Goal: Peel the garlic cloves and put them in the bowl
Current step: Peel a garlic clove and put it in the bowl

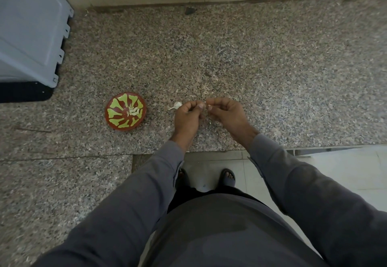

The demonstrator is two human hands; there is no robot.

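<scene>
Both hands, left hand point(188, 113) and right hand point(225, 110), are pinching one garlic clove point(206, 105) together over the speckled granite worktop point(272, 68), red-green bowl point(117, 120) sitting to their left

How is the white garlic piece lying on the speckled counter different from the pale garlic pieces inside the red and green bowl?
The white garlic piece on the speckled granite counter lies alone beside the left hand, outside the red bowl with green pattern, and shows a thin stalk. The pale garlic pieces in the bowl are several, clustered together, with no stalk visible. Both are pale and small.
</scene>
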